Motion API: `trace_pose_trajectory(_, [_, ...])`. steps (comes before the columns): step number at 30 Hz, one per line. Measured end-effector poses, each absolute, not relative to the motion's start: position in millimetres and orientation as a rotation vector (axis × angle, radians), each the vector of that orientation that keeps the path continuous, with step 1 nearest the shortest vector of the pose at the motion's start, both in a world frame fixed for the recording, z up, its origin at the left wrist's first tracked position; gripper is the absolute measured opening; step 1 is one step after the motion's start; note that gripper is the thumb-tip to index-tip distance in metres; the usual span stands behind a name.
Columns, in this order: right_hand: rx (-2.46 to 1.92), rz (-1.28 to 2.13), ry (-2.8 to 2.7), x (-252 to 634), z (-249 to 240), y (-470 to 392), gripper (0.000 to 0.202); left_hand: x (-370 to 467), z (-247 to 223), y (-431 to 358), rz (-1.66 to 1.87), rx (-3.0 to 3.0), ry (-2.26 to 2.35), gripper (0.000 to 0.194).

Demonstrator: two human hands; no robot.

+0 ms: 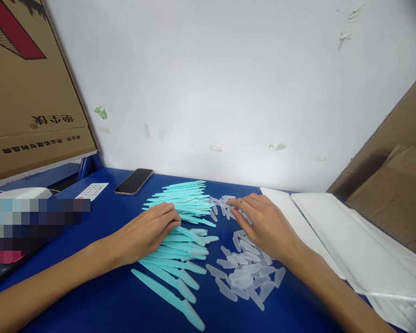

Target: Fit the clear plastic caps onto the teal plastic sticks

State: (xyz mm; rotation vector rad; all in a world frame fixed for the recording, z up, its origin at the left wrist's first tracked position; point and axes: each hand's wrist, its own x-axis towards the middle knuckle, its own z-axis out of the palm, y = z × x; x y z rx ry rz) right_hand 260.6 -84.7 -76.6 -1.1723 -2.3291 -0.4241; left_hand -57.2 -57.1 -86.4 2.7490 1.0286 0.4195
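Many flat turquoise sticks with blade-like ends lie on the blue table in a back pile [180,199] and a front row [180,263]. My left hand [152,231] is closed, fingers bent down over the sticks between the two groups; its fingertips pinch one turquoise stick. To the right are small translucent caps, in a small back group [215,208] and a larger front pile [246,273]. Over the back group, my right hand [260,222] has thumb and index finger apart, fingertips at the caps; whether it touches one is hard to tell.
A phone [134,181] and a white card [92,191] lie at the back left of the blue table [107,296]. White sheets or bags [353,231] cover the right side. Cardboard boxes stand left [31,92] and right [395,194]. A white wall rises behind.
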Motion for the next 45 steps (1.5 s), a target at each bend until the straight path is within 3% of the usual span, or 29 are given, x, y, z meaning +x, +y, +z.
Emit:
trace_pose_trajectory(6, [-1.247,-0.408,-2.396,258.4,-75.1,-85.9,0.019,-58.7,-85.0,-55.8,0.428,2.893,1.015,0.027])
trace_pose_trajectory(15, [-1.340,-0.508,-2.491,269.8,-87.4,-75.3,0.015,-68.9,-95.1,-36.5,0.593,3.026,1.025,0.042])
trace_pose_trajectory(18, [-1.301,-0.534,-2.500,268.0,-90.8,-74.0,0.021,-69.0,-95.6,-36.2,0.573,3.037,1.036,0.041])
trace_pose_trajectory(23, [-1.312,-0.537,-2.485,262.1,-93.8,-73.0,0.011,-67.2,-94.8,-36.6,0.509,3.038,1.027,0.036])
trace_pose_trajectory(33, [-1.316,-0.501,-2.469,251.6,-94.8,-77.7,0.025,-68.0,-96.8,-36.7,0.506,3.024,0.998,0.029])
trace_pose_trajectory(45, [-1.229,-0.441,-2.542,260.0,-96.1,-70.2,0.015,-66.5,-100.0,-36.5,0.572,2.994,0.897,0.029])
